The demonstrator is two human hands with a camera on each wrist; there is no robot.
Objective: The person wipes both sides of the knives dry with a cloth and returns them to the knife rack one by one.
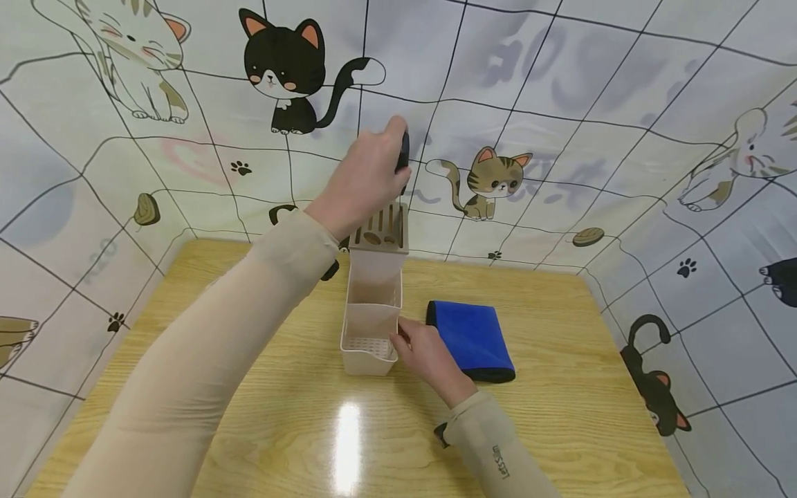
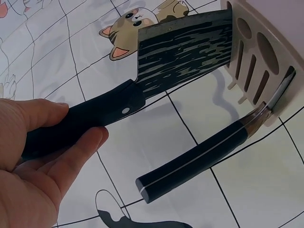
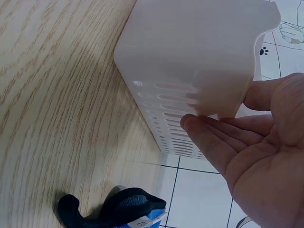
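My left hand grips the black handle of a cleaver above the back of a beige knife holder. In the left wrist view its broad, dark-patterned blade meets the slotted top, the far end hidden there. A second knife, also black-handled, stands in a slot at the edge of that top. Lower down, my right hand pinches the right wall of the holder's front compartment. In the right wrist view the thumb lies at the rim and the fingers touch the perforated outer side.
A folded blue cloth with black edging lies on the wooden table, just right of the holder. Behind and at both sides hangs a white sheet with cat drawings and grid lines.
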